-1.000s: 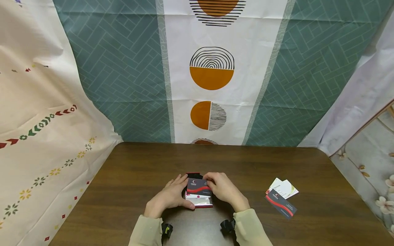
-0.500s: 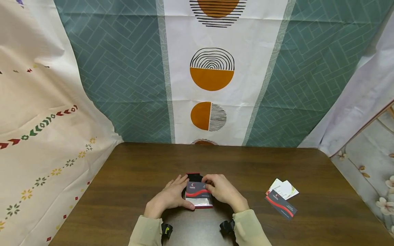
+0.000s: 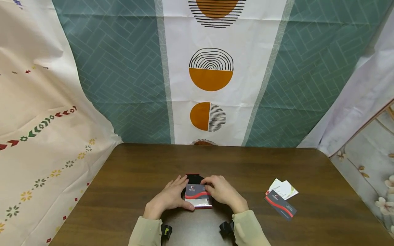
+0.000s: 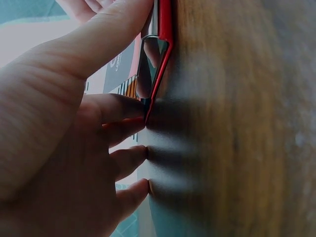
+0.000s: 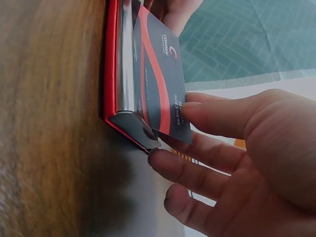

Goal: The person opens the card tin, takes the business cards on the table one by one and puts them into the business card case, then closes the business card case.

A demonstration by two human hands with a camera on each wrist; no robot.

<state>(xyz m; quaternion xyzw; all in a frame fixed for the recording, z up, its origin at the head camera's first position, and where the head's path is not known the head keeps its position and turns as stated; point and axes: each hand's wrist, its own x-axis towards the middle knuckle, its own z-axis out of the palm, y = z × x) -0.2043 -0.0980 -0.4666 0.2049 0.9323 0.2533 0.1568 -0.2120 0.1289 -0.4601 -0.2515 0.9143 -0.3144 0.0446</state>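
Apparently inserting a dark business card [image 3: 197,192] into the open red-edged card case [image 3: 202,203] on the wooden table [image 3: 147,164]. Pinching the card by its far right corner with the right hand [image 3: 225,192]; steadying the case with mostly straight fingers of the left hand [image 3: 170,197]. Next: probably lower the raised edge, keep corners square.

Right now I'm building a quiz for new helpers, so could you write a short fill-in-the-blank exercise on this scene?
The right grip pinches a dark business ____.
The left grip touches a card holder whose cover edge in both wrist views is ____.
The loose business cards lie on the table to the person's ____.
Missing words: card; red; right.
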